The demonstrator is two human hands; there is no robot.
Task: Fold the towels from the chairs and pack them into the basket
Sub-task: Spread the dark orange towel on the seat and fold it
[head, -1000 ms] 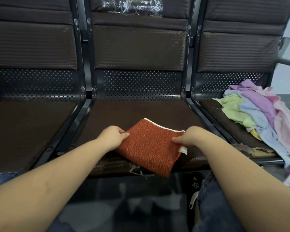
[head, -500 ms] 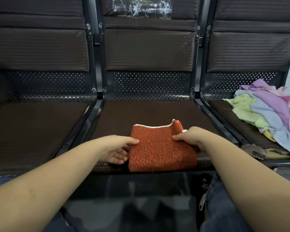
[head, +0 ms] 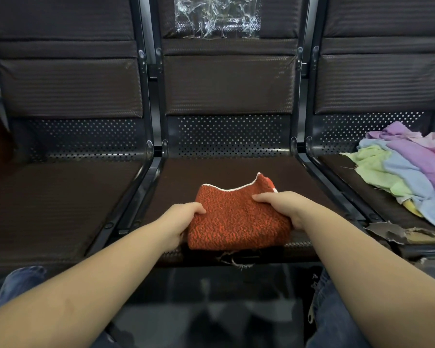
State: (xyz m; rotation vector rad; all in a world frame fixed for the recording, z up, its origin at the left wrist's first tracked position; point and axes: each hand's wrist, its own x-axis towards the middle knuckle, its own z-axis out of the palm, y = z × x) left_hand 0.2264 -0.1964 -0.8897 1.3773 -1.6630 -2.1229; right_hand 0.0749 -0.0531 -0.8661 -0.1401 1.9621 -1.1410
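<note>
A folded orange-red towel (head: pixel 236 217) with a white hem lies at the front of the middle chair seat (head: pixel 226 172). My left hand (head: pixel 181 222) grips its left edge, thumb on top and fingers underneath. My right hand (head: pixel 284 207) grips its right edge, fingers curled over the top. The far right corner of the towel stands up a little. A heap of unfolded towels (head: pixel 407 169) in purple, pink, light blue and light green lies on the right chair seat. No basket is in view.
Three dark brown chairs stand joined in a row, with black metal frames between the seats. The left seat (head: pixel 55 197) is bare. Torn padding (head: pixel 399 232) shows at the right seat's front edge. My knees in jeans are below.
The towel was turned square to the seat edge and folded smaller. My left hand went from open beside it to gripping its left edge; my right hand shifted down its right side.
</note>
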